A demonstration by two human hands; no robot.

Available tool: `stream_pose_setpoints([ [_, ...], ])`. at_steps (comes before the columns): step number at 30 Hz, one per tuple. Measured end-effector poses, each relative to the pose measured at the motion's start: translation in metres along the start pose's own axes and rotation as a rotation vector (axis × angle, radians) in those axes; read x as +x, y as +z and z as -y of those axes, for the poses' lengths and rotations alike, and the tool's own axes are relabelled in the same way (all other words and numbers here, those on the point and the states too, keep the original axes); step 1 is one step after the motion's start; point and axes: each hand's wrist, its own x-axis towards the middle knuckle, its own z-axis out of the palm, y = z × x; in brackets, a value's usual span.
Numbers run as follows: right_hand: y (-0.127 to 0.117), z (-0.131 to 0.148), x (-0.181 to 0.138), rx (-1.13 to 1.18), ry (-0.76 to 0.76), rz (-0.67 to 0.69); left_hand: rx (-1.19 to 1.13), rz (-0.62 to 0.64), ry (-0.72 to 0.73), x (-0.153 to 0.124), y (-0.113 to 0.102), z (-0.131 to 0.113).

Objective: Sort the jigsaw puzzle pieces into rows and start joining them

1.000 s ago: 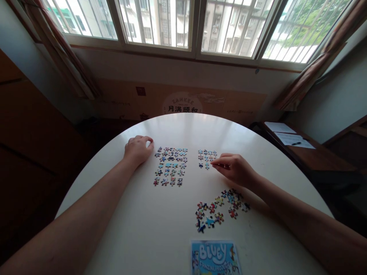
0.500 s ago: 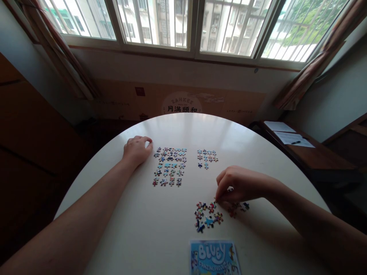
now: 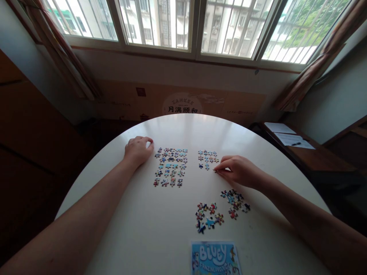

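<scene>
My right hand (image 3: 239, 170) pinches a small jigsaw piece (image 3: 215, 169) between thumb and fingertips, at the lower right of a small group of pieces (image 3: 207, 158) laid in short rows. Most of that piece is hidden by my fingers. On the left, my left hand (image 3: 139, 151) rests loosely curled on the table, thumb and forefinger apart, holding nothing. Just right of it lies a larger block of jigsaw pieces (image 3: 171, 167) set out in rows, not joined. Nearer me are two loose clusters of pieces, a left cluster (image 3: 210, 222) and a right cluster (image 3: 233, 198).
A blue Bluey picture card (image 3: 215, 258) lies at the near side of the round white table (image 3: 137, 236). Papers (image 3: 294, 140) and a pen (image 3: 296, 144) are on a brown side table at right. Barred windows (image 3: 156, 23) are beyond.
My right hand has moved away from me, from the loose clusters to the small rows, with a piece in its fingertips. The right cluster is now uncovered. My left hand stays in place.
</scene>
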Motion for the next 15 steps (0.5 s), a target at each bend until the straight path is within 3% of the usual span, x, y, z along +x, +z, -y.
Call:
stream_pose_setpoints([
  [8,0.016,-0.008,0.003,0.025,0.021,-0.142,0.003,0.008,-0.003,0.0,-0.001,-0.001],
  [15,0.02,-0.006,0.003,0.025,0.009,-0.188,0.002,0.019,-0.007,0.001,-0.002,-0.001],
])
